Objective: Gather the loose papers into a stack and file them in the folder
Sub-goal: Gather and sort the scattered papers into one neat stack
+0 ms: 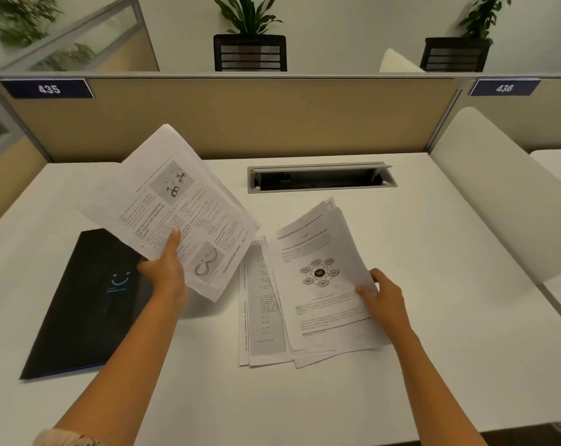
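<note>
On the white counter (433, 284) a black folder (86, 304) lies closed at the left, while fanned papers (317, 284) sit in the middle. A raised sheaf (173, 201) is pinched by the left hand (166, 268); the right hand (385, 297) curls its fingers (364, 290) round the fanned pile's edge. Risk: the pinched sheaf sagging and slipping, or uneven sheets creasing when merged.

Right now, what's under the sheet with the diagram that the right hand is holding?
More loose papers, fanned out on the desk, stick out on the left and below. The right hand grips the diagram sheet at its right edge. How many sheets lie underneath is hidden.
</note>
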A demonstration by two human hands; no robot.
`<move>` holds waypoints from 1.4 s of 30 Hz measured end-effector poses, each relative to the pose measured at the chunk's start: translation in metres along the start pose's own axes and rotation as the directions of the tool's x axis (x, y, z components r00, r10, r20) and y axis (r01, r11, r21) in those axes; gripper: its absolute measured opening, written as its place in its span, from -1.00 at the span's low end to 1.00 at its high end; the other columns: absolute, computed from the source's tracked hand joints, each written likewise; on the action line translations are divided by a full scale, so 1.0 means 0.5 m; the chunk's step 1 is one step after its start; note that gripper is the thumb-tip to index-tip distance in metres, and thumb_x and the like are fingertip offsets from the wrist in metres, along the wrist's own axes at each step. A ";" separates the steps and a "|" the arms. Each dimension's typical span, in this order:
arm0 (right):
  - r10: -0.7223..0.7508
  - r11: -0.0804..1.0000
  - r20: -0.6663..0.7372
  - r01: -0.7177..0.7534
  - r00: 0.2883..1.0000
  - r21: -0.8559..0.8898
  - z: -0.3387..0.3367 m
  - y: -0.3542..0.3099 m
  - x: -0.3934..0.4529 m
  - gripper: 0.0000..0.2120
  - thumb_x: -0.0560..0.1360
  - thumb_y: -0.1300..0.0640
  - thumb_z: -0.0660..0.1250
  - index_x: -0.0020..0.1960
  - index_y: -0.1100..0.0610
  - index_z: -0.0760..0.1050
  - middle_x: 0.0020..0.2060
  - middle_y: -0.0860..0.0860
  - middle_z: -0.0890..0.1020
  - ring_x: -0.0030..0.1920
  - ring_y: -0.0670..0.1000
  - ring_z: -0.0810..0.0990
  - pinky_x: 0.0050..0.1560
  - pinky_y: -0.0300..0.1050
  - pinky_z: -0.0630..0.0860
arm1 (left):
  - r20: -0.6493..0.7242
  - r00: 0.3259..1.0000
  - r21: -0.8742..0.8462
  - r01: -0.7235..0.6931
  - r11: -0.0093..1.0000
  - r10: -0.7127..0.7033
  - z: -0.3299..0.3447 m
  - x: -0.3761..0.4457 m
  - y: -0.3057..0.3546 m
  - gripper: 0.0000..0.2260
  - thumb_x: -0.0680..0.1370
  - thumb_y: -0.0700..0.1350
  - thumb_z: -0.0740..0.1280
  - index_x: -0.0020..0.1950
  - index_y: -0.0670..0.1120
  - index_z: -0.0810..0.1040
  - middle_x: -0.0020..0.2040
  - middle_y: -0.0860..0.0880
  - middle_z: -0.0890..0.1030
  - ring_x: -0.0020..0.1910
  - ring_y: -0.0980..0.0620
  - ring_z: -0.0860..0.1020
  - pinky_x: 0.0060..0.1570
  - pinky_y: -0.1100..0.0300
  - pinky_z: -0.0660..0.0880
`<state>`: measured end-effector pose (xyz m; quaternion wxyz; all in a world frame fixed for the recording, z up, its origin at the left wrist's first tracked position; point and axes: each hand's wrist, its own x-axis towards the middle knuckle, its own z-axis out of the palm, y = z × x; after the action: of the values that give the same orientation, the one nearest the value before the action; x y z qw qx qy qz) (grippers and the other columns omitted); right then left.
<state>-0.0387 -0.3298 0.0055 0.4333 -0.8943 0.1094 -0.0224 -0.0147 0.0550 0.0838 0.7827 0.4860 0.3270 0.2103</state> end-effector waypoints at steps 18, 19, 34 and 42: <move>-0.019 0.742 -0.089 0.074 0.996 0.667 -0.008 -0.102 0.018 -0.72 0.51 0.21 0.44 0.14 -0.07 0.53 0.02 -0.10 0.73 -0.01 -0.08 0.72 -0.10 -0.32 0.61 | 0.316 0.948 0.228 -0.049 0.972 -0.027 0.049 -0.018 -0.031 -0.72 0.45 -0.15 0.54 0.13 -0.01 0.62 0.03 0.07 0.71 0.00 0.08 0.69 -0.04 0.12 0.62; -0.034 0.742 -0.077 0.077 0.996 0.666 -0.004 -0.112 0.019 -0.73 0.51 0.20 0.44 0.15 -0.07 0.54 0.02 -0.14 0.72 0.00 -0.10 0.71 -0.08 -0.33 0.60 | 0.374 0.926 0.246 -0.037 0.969 -0.059 0.053 -0.021 -0.030 -0.72 0.46 -0.16 0.53 0.14 -0.02 0.62 0.04 0.04 0.72 0.00 0.06 0.69 -0.04 0.11 0.62; -0.022 0.706 0.343 -0.228 0.939 0.671 0.048 -0.185 0.010 -0.62 0.56 0.07 0.36 0.35 0.02 0.41 0.17 0.04 0.66 0.08 0.11 0.70 -0.05 0.02 0.68 | 0.503 0.807 0.352 0.134 0.926 -0.308 0.078 -0.076 -0.037 -0.60 0.56 0.26 0.26 0.17 0.02 0.67 0.05 -0.11 0.73 0.03 -0.17 0.69 -0.07 -0.02 0.63; -0.119 0.874 0.252 -0.019 0.960 0.485 0.052 -0.197 0.004 -0.47 0.48 0.08 0.47 0.31 -0.01 0.26 0.16 -0.13 0.54 0.08 -0.10 0.61 -0.17 -0.29 0.63 | 0.523 0.838 0.323 -0.023 0.946 -0.158 0.078 -0.093 -0.043 -0.51 0.30 0.11 0.57 0.19 0.04 0.61 0.08 0.02 0.72 -0.02 0.02 0.71 -0.07 0.05 0.67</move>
<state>-0.0158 -0.2513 0.0661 0.6526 -0.7549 0.0158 0.0639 -0.0188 -0.0090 0.0909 0.7617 0.6326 0.1390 -0.0189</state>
